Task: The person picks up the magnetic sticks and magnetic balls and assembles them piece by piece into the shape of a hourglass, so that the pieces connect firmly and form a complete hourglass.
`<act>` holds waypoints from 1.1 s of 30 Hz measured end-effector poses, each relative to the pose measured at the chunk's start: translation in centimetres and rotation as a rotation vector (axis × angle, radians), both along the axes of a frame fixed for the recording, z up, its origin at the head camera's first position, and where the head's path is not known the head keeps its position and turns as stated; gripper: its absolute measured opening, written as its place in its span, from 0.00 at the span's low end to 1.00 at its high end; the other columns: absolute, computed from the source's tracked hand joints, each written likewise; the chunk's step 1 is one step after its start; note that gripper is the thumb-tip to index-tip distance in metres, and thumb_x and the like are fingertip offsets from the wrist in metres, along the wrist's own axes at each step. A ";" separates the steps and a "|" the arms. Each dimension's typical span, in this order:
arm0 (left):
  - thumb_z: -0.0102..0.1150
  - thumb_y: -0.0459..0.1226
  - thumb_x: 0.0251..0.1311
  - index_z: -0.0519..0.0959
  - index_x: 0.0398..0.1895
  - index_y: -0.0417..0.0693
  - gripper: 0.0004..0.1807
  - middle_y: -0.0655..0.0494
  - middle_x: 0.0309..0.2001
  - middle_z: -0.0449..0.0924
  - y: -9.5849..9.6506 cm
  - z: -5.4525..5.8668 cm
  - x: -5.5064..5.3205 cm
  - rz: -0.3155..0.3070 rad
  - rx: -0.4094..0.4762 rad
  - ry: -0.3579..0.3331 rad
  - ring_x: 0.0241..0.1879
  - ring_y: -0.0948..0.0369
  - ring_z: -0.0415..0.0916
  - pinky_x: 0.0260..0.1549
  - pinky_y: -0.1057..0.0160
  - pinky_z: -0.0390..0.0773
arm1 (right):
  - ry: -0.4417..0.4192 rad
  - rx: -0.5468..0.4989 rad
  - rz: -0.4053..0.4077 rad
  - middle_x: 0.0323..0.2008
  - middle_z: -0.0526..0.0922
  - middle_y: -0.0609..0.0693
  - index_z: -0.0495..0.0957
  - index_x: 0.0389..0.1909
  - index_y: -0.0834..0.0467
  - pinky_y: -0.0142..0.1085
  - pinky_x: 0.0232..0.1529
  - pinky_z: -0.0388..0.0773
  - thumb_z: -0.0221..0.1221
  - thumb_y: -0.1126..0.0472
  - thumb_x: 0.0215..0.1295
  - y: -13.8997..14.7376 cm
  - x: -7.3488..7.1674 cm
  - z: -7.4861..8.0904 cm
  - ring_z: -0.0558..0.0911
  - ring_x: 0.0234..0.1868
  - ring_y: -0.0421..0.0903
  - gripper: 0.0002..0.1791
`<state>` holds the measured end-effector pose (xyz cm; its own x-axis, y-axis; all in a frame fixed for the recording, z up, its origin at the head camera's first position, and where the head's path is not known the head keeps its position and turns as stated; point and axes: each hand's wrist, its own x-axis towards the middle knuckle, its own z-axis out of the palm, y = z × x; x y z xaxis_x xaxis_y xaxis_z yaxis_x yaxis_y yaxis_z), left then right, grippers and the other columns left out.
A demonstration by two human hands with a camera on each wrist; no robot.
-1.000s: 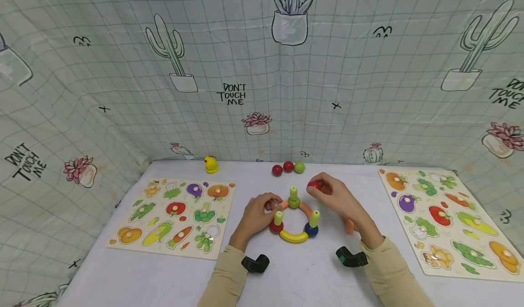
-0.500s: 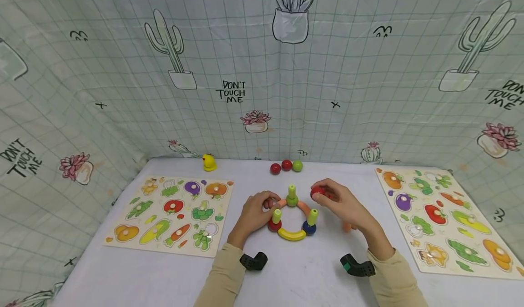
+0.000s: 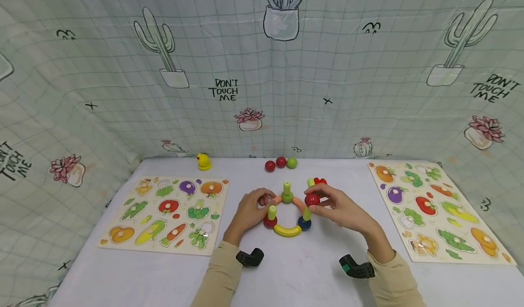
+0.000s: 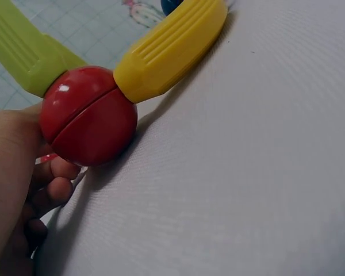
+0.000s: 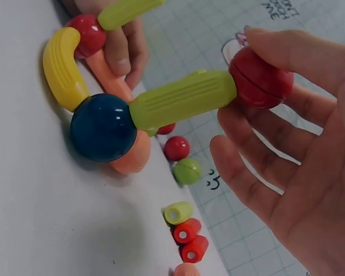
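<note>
A ring of magnetic building pieces lies on the white table. It has a red ball (image 3: 269,221), a yellow curved rod (image 3: 287,230), a blue ball (image 3: 304,223), a green ball (image 3: 287,197) and orange curved rods (image 3: 299,203). Lime rods stand up from its balls. My right hand (image 3: 341,207) pinches another red ball (image 5: 261,77), which touches the top end of the lime rod (image 5: 184,99) over the blue ball. At the ring's left side, my left hand (image 3: 250,209) grips an orange curved rod (image 5: 109,77) beside the lower red ball. Its fingertips are partly hidden.
Two red balls (image 3: 270,166) and a loose green ball (image 3: 292,163) sit at the back. A yellow toy duck (image 3: 204,161) stands farther left. Puzzle boards flank the ring, one left (image 3: 153,243) and one right (image 3: 446,257). Short red rods (image 5: 187,231) lie behind my right hand.
My right hand has brought the red ball left and nearer, onto the lime rod above the blue ball. The short rods behind it have come into view. My left hand stays at the ring.
</note>
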<state>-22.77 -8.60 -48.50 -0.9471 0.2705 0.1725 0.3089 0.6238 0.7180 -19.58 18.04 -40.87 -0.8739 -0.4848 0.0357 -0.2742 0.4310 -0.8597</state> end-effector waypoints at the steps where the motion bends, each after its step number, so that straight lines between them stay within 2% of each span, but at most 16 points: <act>1: 0.55 0.43 0.64 0.79 0.46 0.55 0.10 0.60 0.31 0.74 -0.1 0.0 0.0 -0.005 0.019 -0.015 0.33 0.62 0.68 0.39 0.62 0.64 | 0.009 0.004 0.005 0.53 0.75 0.53 0.71 0.56 0.53 0.38 0.47 0.77 0.61 0.54 0.62 0.0 0.0 0.0 0.77 0.50 0.51 0.22; 4: 0.49 0.46 0.68 0.78 0.49 0.55 0.13 0.60 0.41 0.79 -0.5 0.3 0.1 -0.024 0.084 -0.078 0.43 0.61 0.73 0.48 0.58 0.71 | 0.026 0.004 0.024 0.53 0.75 0.53 0.70 0.56 0.51 0.35 0.50 0.77 0.61 0.54 0.62 -0.1 -0.1 0.0 0.75 0.52 0.51 0.22; 6: 0.45 0.47 0.70 0.77 0.51 0.57 0.14 0.60 0.48 0.79 -0.9 0.6 0.2 -0.042 0.129 -0.123 0.49 0.60 0.73 0.52 0.55 0.72 | 0.023 0.005 0.033 0.54 0.75 0.53 0.69 0.57 0.51 0.34 0.50 0.77 0.62 0.54 0.61 0.0 -0.2 -0.1 0.75 0.53 0.51 0.24; 9: 0.45 0.44 0.70 0.77 0.52 0.57 0.13 0.57 0.51 0.78 -1.4 1.1 0.5 -0.103 0.221 -0.180 0.49 0.59 0.73 0.53 0.56 0.71 | 0.004 0.031 0.044 0.55 0.74 0.53 0.67 0.60 0.52 0.33 0.50 0.76 0.63 0.54 0.60 0.3 -0.2 -0.2 0.75 0.54 0.51 0.27; 11: 0.46 0.37 0.69 0.76 0.53 0.53 0.14 0.51 0.51 0.78 -1.8 1.4 0.7 -0.181 0.328 -0.229 0.47 0.58 0.73 0.50 0.60 0.72 | -0.014 0.057 0.049 0.54 0.75 0.51 0.67 0.59 0.52 0.34 0.50 0.76 0.63 0.54 0.60 0.6 -0.3 -0.4 0.75 0.53 0.50 0.27; 15: 0.43 0.26 0.61 0.71 0.58 0.39 0.21 0.39 0.57 0.73 -2.6 1.7 0.9 -0.419 0.511 -0.342 0.51 0.58 0.72 0.51 0.65 0.71 | -0.039 0.097 0.069 0.49 0.78 0.50 0.70 0.58 0.55 0.35 0.49 0.76 0.62 0.54 0.61 0.9 -0.4 -0.9 0.76 0.52 0.49 0.25; 17: 0.43 0.25 0.58 0.69 0.60 0.37 0.24 0.39 0.61 0.69 -2.9 1.8 1.1 -0.514 0.515 -0.376 0.55 0.60 0.70 0.53 0.66 0.71 | -0.040 0.103 0.079 0.48 0.79 0.51 0.70 0.57 0.57 0.36 0.49 0.76 0.61 0.54 0.62 0.9 -0.4 -1.2 0.77 0.51 0.50 0.24; 20: 0.46 0.26 0.57 0.68 0.61 0.38 0.25 0.39 0.63 0.68 -3.2 1.9 1.2 -0.598 0.484 -0.405 0.56 0.59 0.69 0.57 0.65 0.69 | -0.030 0.116 0.081 0.47 0.79 0.52 0.70 0.58 0.58 0.35 0.48 0.76 0.61 0.54 0.62 0.8 -0.3 -1.4 0.77 0.50 0.50 0.25; 23: 0.49 0.27 0.57 0.69 0.60 0.37 0.24 0.37 0.61 0.70 -3.2 2.0 1.2 -0.629 0.444 -0.385 0.55 0.58 0.70 0.58 0.60 0.70 | -0.014 0.125 0.073 0.47 0.79 0.52 0.70 0.57 0.59 0.34 0.47 0.76 0.61 0.54 0.62 0.5 -0.2 -1.6 0.77 0.49 0.49 0.25; 25: 0.50 0.28 0.60 0.71 0.57 0.37 0.21 0.37 0.58 0.72 -3.1 2.1 1.2 -0.626 0.414 -0.355 0.54 0.59 0.71 0.58 0.58 0.70 | 0.002 0.132 0.068 0.47 0.79 0.51 0.71 0.57 0.58 0.34 0.47 0.76 0.61 0.53 0.61 0.3 -0.1 -1.6 0.77 0.48 0.49 0.25; 29: 0.54 0.33 0.63 0.75 0.54 0.40 0.16 0.42 0.54 0.77 -2.8 2.3 1.1 -0.578 0.339 -0.291 0.52 0.63 0.71 0.58 0.59 0.71 | 0.037 0.154 0.058 0.45 0.80 0.49 0.72 0.56 0.56 0.35 0.47 0.76 0.62 0.53 0.61 -0.2 0.0 -1.7 0.78 0.47 0.47 0.23; 33: 0.58 0.36 0.62 0.78 0.53 0.45 0.16 0.48 0.50 0.80 -2.5 2.6 1.3 -0.500 0.254 -0.269 0.48 0.63 0.73 0.54 0.64 0.72 | 0.063 0.177 0.050 0.41 0.80 0.47 0.72 0.54 0.55 0.35 0.45 0.76 0.61 0.52 0.61 -0.7 0.2 -1.9 0.78 0.46 0.45 0.22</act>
<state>-21.50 -11.11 -45.93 -0.7357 0.6745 0.0623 0.3069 0.2499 0.9183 -19.43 17.36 -42.75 -0.8475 -0.5308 0.0000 -0.3499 0.5587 -0.7519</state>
